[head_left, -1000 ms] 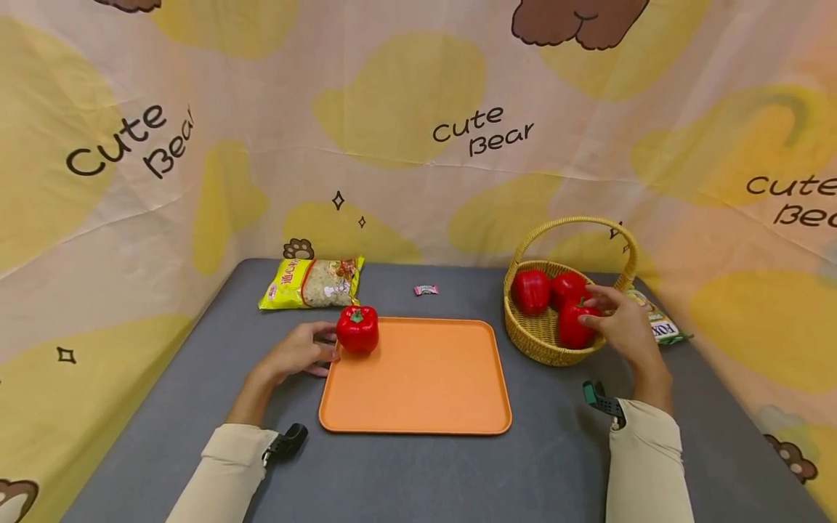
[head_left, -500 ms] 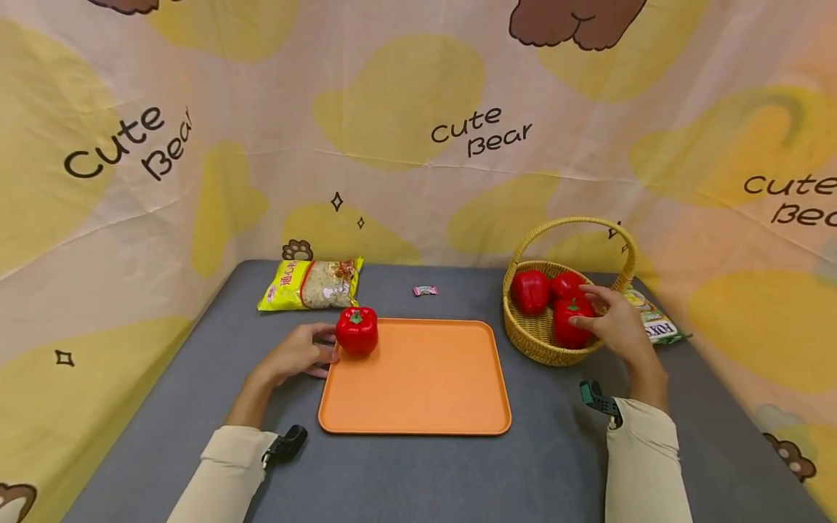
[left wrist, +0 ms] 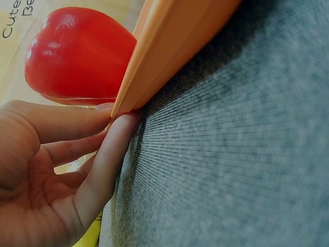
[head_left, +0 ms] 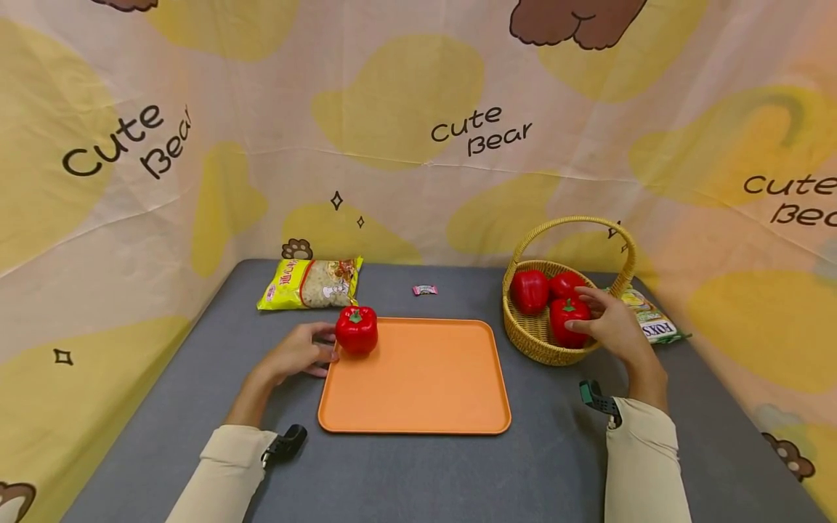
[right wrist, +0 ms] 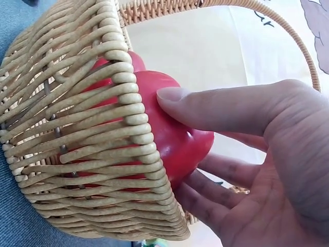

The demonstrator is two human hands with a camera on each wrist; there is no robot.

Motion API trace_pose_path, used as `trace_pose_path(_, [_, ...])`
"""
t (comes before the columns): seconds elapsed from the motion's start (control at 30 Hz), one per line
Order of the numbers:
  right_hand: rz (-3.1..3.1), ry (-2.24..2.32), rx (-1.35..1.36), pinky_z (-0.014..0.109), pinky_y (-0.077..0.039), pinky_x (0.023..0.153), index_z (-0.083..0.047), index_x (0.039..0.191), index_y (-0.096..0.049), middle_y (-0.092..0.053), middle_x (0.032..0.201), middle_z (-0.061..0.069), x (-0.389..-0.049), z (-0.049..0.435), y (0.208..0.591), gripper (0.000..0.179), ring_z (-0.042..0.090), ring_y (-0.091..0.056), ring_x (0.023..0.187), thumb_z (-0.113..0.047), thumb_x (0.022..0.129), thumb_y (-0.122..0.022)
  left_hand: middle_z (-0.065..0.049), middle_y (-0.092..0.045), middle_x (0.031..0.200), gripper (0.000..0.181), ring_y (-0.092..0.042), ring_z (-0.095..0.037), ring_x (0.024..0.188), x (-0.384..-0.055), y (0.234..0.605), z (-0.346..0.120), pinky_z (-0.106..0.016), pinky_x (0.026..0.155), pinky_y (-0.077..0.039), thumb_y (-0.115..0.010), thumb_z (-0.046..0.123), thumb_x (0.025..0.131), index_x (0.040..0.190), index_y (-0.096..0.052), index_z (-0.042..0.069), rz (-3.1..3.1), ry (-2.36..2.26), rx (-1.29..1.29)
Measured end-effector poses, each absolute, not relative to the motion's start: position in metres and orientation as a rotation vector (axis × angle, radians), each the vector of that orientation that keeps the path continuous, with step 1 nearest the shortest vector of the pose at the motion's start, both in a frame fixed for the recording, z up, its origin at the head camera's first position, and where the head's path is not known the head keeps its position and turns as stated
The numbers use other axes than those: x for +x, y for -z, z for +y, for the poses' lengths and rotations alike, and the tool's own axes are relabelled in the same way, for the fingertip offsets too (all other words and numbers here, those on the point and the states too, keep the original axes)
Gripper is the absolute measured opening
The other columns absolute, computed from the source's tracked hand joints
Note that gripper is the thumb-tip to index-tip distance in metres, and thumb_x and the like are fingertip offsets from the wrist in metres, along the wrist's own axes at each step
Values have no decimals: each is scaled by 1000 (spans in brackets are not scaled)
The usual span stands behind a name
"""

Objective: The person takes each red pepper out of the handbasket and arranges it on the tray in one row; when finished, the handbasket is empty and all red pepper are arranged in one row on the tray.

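A cloth printed with "Cute Bear" (head_left: 392,87) hangs behind and beside a grey table (head_left: 418,479), on which an orange tray (head_left: 418,385) lies. The left hand (head_left: 304,352) pinches the tray's left rim between thumb and fingers; just beside its fingertips, a glossy red pepper (head_left: 357,334) stands stem up in the tray's far left corner. Right of the tray is a wicker basket (head_left: 546,356) with a tall handle. The right hand (head_left: 615,327) grips the stemmed pepper (head_left: 565,327) inside it, thumb on the near side, fingers around the far side. Another pepper (head_left: 530,292) and a partly hidden red item (head_left: 566,285) lie there too. Beyond the tray are a yellow food bag (head_left: 310,283), to the left, and a small pink-wrapped sweet (head_left: 425,290); a green-and-white packet (head_left: 654,319) lies to its right, past the basket.
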State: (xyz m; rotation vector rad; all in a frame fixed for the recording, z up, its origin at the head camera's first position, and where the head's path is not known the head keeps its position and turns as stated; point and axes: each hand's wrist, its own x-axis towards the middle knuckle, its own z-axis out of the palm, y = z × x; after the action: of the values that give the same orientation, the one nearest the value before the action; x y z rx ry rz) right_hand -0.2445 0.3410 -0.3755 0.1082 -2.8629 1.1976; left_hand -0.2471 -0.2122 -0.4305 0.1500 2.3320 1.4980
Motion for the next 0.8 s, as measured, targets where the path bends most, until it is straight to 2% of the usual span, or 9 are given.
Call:
trace_pose_path(0.13, [-2887, -1212, 91, 38, -56, 97, 0, 161, -40, -48, 154, 34, -245, 341, 375, 80, 53, -50, 139, -22, 95, -81, -32, -51, 145, 62, -71, -32, 112, -246, 430, -212, -42, 78, -67, -63, 2, 97, 154, -42, -10, 2325, -1508, 158])
trace_pose_path(0.2, [-2892, -1218, 89, 37, -56, 96, -1, 161, -40, -48, 155, 33, -244, 341, 374, 80, 53, -49, 141, -24, 95, -81, -33, -51, 145, 63, -71, -33, 112, -245, 429, -213, -43, 78, -67, -62, 2, 97, 155, -40, -11, 2325, -1504, 173])
trace_pose_path(0.33, [-2901, -1213, 99, 47, -55, 102, -1, 162, -39, -47, 158, 31, -242, 341, 372, 81, 53, -47, 142, -27, 96, -80, -33, -50, 145, 64, -70, -35, 113, -244, 428, -213, -44, 77, -67, -62, 2, 97, 155, -39, -12, 2322, -1510, 181])
trace_pose_path(0.47, [-2901, -1177, 89, 59, -53, 104, -2, 162, -39, -48, 155, 34, -240, 340, 367, 83, 53, -47, 141, -32, 96, -79, -33, -51, 144, 63, -70, -34, 113, -243, 427, -213, -43, 77, -67, -63, 2, 97, 154, -40, -12, 2321, -1512, 180])
trace_pose_path(0.57, [-2893, -1151, 76, 60, -54, 102, -3, 162, -39, -50, 151, 37, -237, 338, 362, 84, 54, -50, 139, -34, 96, -80, -32, -51, 144, 63, -70, -33, 112, -243, 427, -213, -42, 77, -67, -63, 2, 97, 154, -41, -11, 2323, -1510, 178])
trace_pose_path(0.67, [-2870, -1158, 91, 52, -56, 99, -5, 163, -40, -51, 152, 35, -235, 335, 357, 83, 52, -51, 137, -33, 95, -80, -32, -51, 144, 63, -70, -33, 113, -243, 427, -213, -42, 77, -67, -63, 2, 97, 154, -41, -12, 2323, -1508, 180])
trace_pose_path(0.8, [-2822, -1194, 148, 27, -55, 88, -8, 163, -41, -49, 155, 28, -233, 331, 351, 82, 49, -51, 135, -30, 95, -81, -33, -51, 144, 63, -70, -34, 114, -243, 427, -213, -43, 77, -67, -63, 3, 97, 154, -40, -12, 2324, -1506, 183])
